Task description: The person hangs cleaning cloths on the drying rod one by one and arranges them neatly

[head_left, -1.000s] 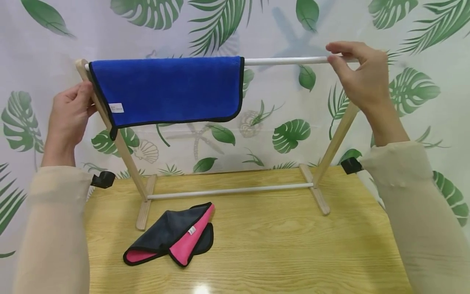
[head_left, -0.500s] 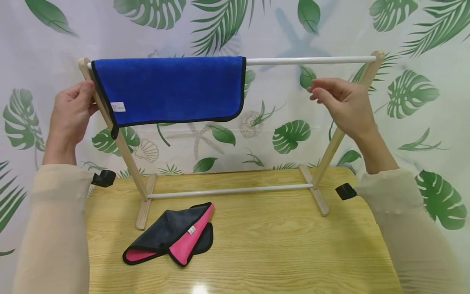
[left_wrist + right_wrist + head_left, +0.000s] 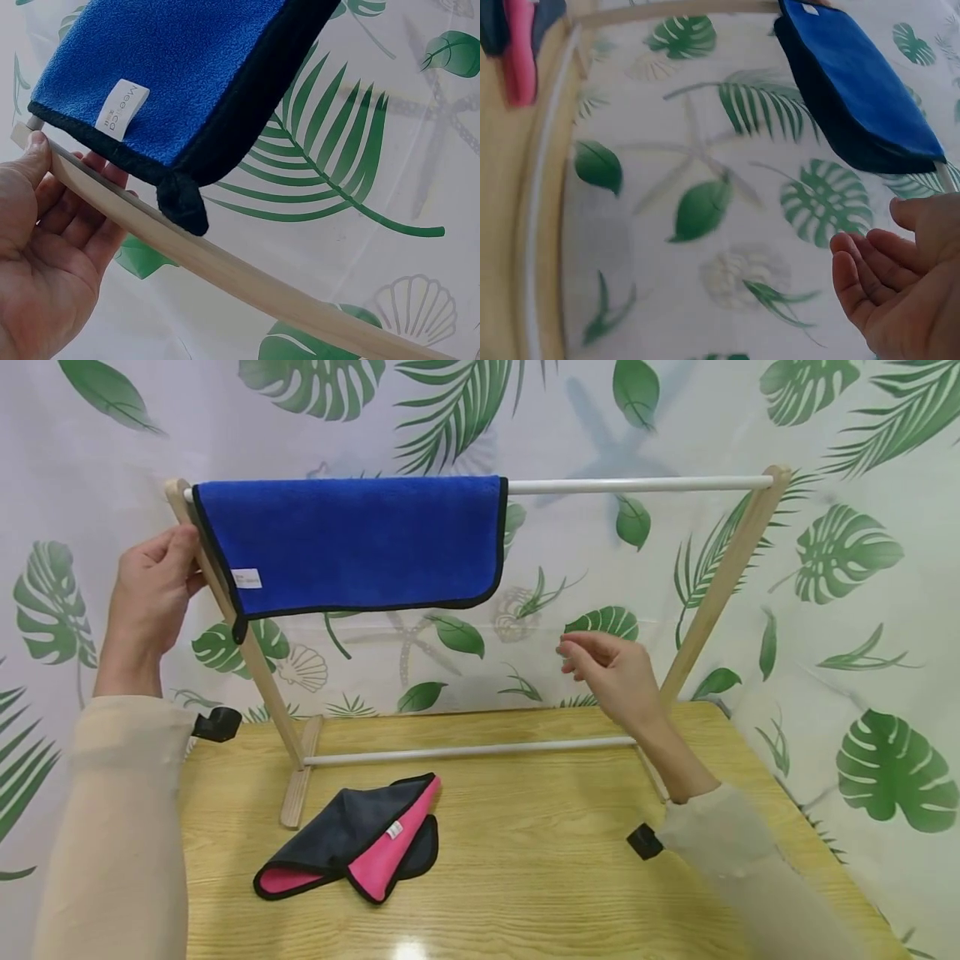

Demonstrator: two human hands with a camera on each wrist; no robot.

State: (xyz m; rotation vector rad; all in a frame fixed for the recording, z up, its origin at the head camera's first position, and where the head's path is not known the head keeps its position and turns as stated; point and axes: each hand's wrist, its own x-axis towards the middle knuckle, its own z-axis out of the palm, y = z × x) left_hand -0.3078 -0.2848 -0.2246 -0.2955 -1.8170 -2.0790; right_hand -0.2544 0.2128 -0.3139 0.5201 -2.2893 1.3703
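In the head view my left hand (image 3: pixel 150 597) grips the left wooden post (image 3: pixel 258 672) of a drying rack near its top. The left wrist view shows my thumb on one side of the post (image 3: pixel 225 274) and the other fingers behind it. A blue towel (image 3: pixel 352 543) with black edging hangs folded over the left part of the rack's white top rail (image 3: pixel 637 485). Its white label (image 3: pixel 121 110) and a black corner loop hang close to the post. My right hand (image 3: pixel 618 681) holds nothing, fingers loosely bent, in the air below the top rail and left of the right post (image 3: pixel 723 585).
A dark grey and pink towel (image 3: pixel 375 827) lies crumpled on the wooden table (image 3: pixel 540 877), in front of the rack's left foot (image 3: pixel 294 797). A white lower rail (image 3: pixel 465 750) joins the two posts. Behind the rack hangs a leaf-patterned cloth (image 3: pixel 450 668).
My right hand has let go of the top rail at its right end and moved down and to the left. My left hand stays on the post, and both towels lie as before.
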